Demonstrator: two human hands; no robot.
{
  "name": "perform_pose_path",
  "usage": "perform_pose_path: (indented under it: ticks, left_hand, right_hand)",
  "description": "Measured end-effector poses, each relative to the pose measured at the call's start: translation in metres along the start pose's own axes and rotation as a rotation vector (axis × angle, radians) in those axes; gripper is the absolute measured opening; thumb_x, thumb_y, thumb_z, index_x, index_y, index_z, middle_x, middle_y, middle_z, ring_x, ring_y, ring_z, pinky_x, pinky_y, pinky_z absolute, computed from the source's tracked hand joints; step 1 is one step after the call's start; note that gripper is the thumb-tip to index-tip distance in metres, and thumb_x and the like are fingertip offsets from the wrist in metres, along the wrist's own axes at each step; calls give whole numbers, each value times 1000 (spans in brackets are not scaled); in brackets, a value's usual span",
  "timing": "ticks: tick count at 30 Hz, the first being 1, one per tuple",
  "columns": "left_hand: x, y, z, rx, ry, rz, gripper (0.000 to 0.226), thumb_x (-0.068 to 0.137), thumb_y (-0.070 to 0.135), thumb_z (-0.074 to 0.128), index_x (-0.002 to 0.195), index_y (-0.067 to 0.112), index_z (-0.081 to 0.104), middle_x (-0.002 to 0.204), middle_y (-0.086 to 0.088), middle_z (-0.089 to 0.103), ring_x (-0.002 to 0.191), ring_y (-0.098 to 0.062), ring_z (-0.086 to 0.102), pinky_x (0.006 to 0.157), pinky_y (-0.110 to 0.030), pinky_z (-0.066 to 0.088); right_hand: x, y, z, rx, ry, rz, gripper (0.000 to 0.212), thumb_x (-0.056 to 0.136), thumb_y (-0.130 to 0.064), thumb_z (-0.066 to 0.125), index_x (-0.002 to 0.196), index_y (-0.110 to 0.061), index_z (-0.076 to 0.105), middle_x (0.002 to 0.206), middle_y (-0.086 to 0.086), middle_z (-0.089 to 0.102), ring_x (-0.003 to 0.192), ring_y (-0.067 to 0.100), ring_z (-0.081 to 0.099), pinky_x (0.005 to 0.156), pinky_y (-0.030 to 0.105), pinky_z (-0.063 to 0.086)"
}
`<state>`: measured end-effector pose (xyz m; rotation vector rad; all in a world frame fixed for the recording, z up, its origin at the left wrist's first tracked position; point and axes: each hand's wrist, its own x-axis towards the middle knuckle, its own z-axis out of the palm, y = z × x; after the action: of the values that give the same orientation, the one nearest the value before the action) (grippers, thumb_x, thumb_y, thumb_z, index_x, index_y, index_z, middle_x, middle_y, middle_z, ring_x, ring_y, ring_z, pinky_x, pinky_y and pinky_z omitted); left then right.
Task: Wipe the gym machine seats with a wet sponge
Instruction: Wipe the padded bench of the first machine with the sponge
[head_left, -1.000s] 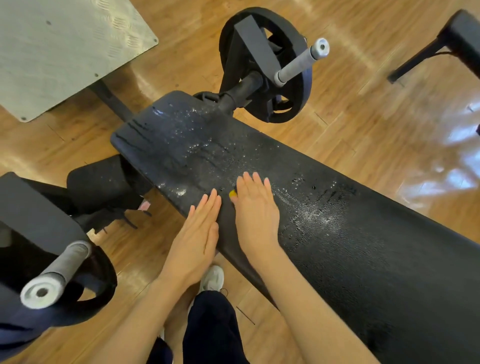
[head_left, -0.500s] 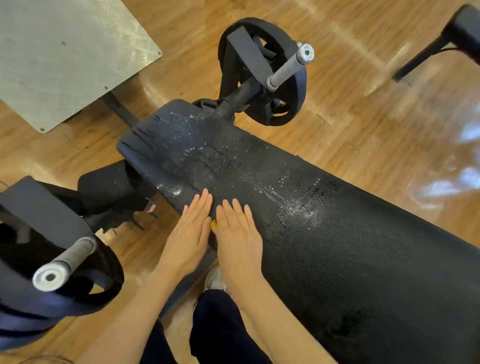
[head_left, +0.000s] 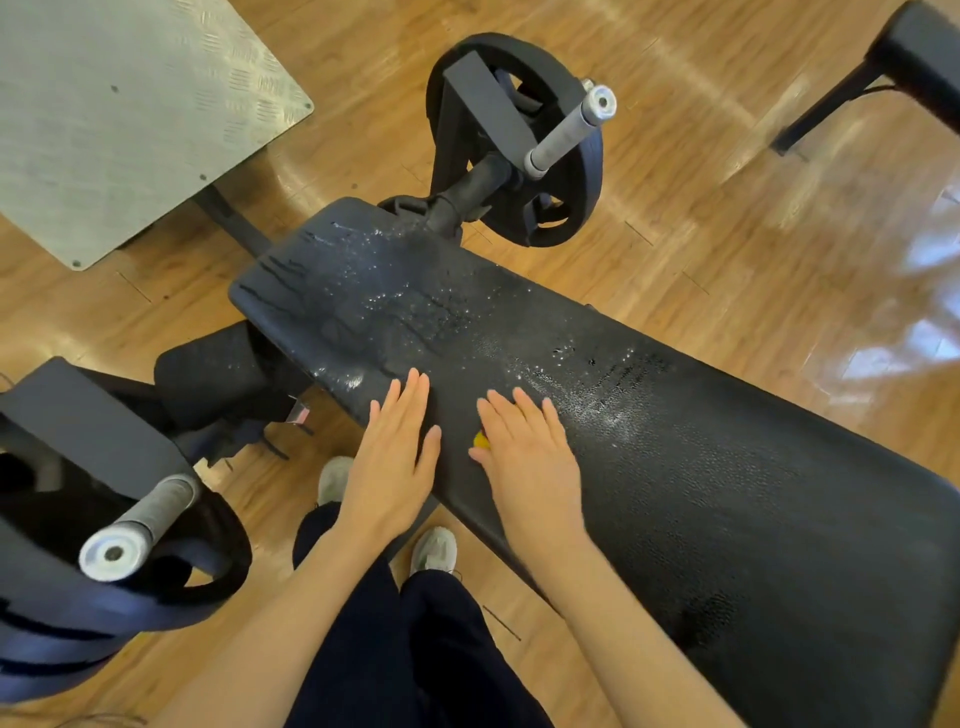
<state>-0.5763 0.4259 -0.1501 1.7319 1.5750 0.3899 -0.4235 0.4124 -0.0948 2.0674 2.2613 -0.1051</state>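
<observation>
I press my right hand (head_left: 530, 457) flat on the wet sponge (head_left: 481, 440), only a yellow corner showing by my thumb, while my left hand (head_left: 390, 462) lies open, fingers straight, just beside it on the near edge of the black bench (head_left: 727, 493). Water beads ahead of my fingertips, a weight plate (head_left: 519, 156) standing beyond them. The sponge is likely soft and light, best held under the palm, since the wet vinyl looks slippery.
</observation>
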Motion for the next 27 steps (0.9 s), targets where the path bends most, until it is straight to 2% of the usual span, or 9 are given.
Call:
perform_pose_path:
  ticks: [2,6,9,12,16,21,24,26,27]
  left_hand:
    - [5,5,2,-10,28,23,55,108,25,34,158,17,14,165,4,7,150,-6,-3,121,-23,-7]
    - [20,19,10,-3,-4,55,59,101,39,17,157,20,18,164,8,6,152,-9,2,120,-22,-7]
    - [21,19,15,21,-24,95,65,98,45,5,156,20,20,163,8,6,153,-10,5,121,-24,-5]
    - [20,17,18,-29,-12,84,64,99,44,7,156,20,22,164,8,8,152,-6,3,121,-20,-6]
    - [18,17,13,-82,-75,67,59,100,45,8,156,27,13,166,10,3,150,1,-7,123,-22,-6]
    - [21,14,14,-53,-74,85,53,104,35,15,156,26,10,167,9,2,152,-3,-5,124,-28,-1]
    - [19,16,12,-32,-77,88,53,105,32,16,156,25,10,167,6,3,153,-7,-2,124,-31,1]
    - [19,17,11,-23,-86,89,53,104,33,12,157,25,9,167,5,3,153,-9,-1,124,-33,1]
    - [20,17,12,-16,-85,90,52,105,32,13,157,25,10,167,4,4,154,-10,1,124,-34,3]
  right_hand:
    - [-12,20,-10,2,4,-19,56,72,-31,82,122,-13,65,128,2,63,125,26,55,106,49,40]
    - [-45,42,-26,-71,27,197,56,77,-26,77,128,-10,61,136,7,57,131,32,48,109,51,29]
    - [4,11,-5,-128,-32,78,57,75,-27,80,126,-9,62,132,9,60,129,31,50,109,49,30]
    - [13,24,-6,-86,-57,-77,59,75,-30,81,127,-11,61,134,6,59,129,28,50,111,44,30]
    - [-33,46,-32,-134,-32,118,64,70,-27,82,128,-9,61,136,9,57,130,31,49,116,43,17]
    - [38,10,-3,-127,-112,19,61,71,-30,83,125,-10,63,133,7,60,129,28,51,108,46,30]
    - [4,37,-17,-132,-115,-26,56,81,-34,70,131,-12,59,140,7,53,136,27,40,119,42,17]
    - [-26,44,-32,-142,-92,47,50,89,-36,57,132,-12,57,141,8,52,137,26,34,118,40,9]
    - [-27,42,-32,-151,-88,88,49,89,-35,59,131,-11,58,140,9,53,137,27,37,117,40,10]
